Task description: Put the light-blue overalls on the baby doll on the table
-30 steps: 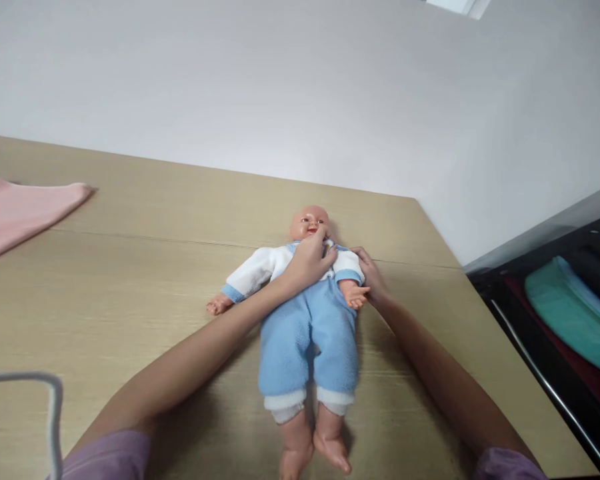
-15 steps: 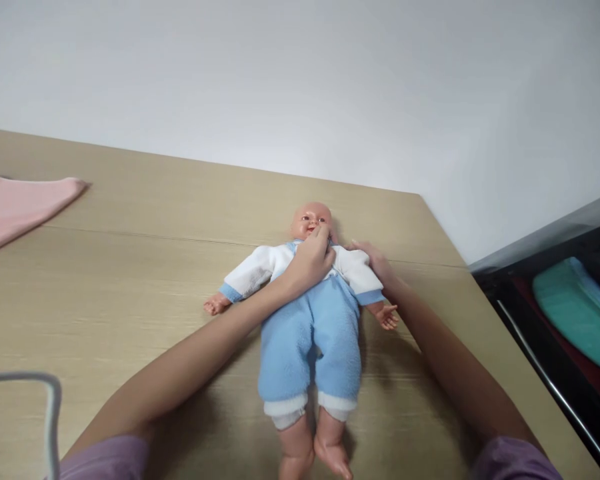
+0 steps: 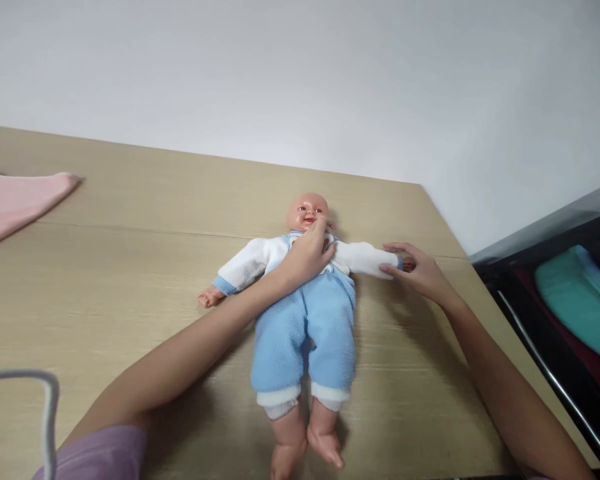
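A bald baby doll [image 3: 305, 320] lies on its back, dressed in a white top and light blue overalls. My left hand [image 3: 307, 253] is across its chest just below the chin, fingers closed at the collar; the fingertips are partly hidden. At the right, the doll's white sleeve [image 3: 365, 259] stretches straight out sideways. My right hand [image 3: 420, 270] is closed around the sleeve's blue cuff and the doll's small hand, thumb on the near side and fingers on the far side. The doll's other arm [image 3: 237, 270] rests bent outward on the table.
The doll lies on a pale wooden table [image 3: 130, 287] against a white wall [image 3: 280, 80]. A pink cloth [image 3: 20, 203] is at the left edge. A grey cable or tube [image 3: 50, 413] curves at lower left. Beyond the right edge, a dark container [image 3: 510, 287] holds teal fabric [image 3: 580, 300].
My right hand has moved from the doll's shoulder outward to its cuff. The doll's arm on that side has swung from hanging down to straight out. My left hand stays on the chest.
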`<act>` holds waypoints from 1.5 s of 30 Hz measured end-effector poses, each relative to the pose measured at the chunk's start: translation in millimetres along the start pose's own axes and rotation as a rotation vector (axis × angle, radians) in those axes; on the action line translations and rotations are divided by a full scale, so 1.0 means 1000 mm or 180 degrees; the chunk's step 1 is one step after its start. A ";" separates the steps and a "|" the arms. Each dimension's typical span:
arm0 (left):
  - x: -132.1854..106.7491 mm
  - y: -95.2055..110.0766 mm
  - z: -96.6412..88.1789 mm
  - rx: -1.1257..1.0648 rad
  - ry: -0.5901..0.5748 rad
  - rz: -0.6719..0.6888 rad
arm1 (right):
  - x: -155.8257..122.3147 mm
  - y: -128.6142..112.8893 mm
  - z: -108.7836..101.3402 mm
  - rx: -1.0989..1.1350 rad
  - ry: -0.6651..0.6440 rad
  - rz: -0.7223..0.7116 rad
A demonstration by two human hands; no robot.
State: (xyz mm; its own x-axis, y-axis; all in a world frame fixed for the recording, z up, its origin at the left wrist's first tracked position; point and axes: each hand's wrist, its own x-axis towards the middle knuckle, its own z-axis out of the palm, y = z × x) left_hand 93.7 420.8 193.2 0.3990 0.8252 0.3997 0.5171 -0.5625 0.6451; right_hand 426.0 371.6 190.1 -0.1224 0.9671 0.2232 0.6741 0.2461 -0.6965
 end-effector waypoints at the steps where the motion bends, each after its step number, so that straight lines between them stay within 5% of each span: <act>1: 0.000 0.000 0.000 0.0000 0.0013 0.0052 | -0.004 0.001 0.005 -0.0127 0.0238 -0.0084; 4: 0.001 0.004 -0.004 0.0254 0.0140 0.0370 | -0.020 -0.017 0.023 -0.0652 0.0693 -0.0687; 7: 0.001 0.012 -0.013 0.0552 0.0092 0.0860 | -0.037 -0.051 0.044 -0.0435 0.0257 -0.1036; 12: -0.001 0.021 -0.028 0.0648 -0.0801 0.1329 | -0.045 -0.068 0.075 0.0765 -0.0460 -0.0441; 18: -0.003 0.022 -0.023 0.0578 -0.1081 0.1111 | -0.030 -0.040 0.092 0.1887 -0.0201 0.0192; 22: -0.005 0.026 -0.014 0.0579 -0.0992 0.0677 | -0.032 -0.044 0.100 0.0873 0.0098 -0.0238; 26: -0.009 0.036 -0.016 0.0979 -0.0776 0.0735 | -0.037 -0.044 0.088 -0.0936 0.0520 -0.0991; 29: -0.011 0.046 -0.021 0.1182 -0.0526 0.0820 | -0.034 -0.027 0.066 -0.1506 0.0918 -0.1265; 31: -0.012 0.054 -0.021 0.1131 -0.0473 0.0849 | -0.030 -0.009 0.049 -0.1548 0.0836 -0.1368; 37: -0.008 0.075 0.003 0.1493 -0.0911 0.0696 | -0.022 0.030 0.018 -0.0608 0.0143 -0.0900; 42: -0.005 0.076 0.020 0.1765 -0.0825 0.0482 | -0.031 0.003 0.021 0.0396 0.0743 -0.0782; 45: -0.006 0.072 0.020 0.1635 -0.0585 0.0436 | -0.036 -0.012 0.036 0.1169 0.0648 -0.0779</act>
State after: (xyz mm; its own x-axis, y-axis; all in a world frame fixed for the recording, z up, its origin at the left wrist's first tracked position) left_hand 143.5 374.1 224.4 0.5900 0.7464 0.3078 0.7354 -0.6542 0.1768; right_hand 396.2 336.1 166.2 -0.0756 0.8545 0.5139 0.3369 0.5069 -0.7934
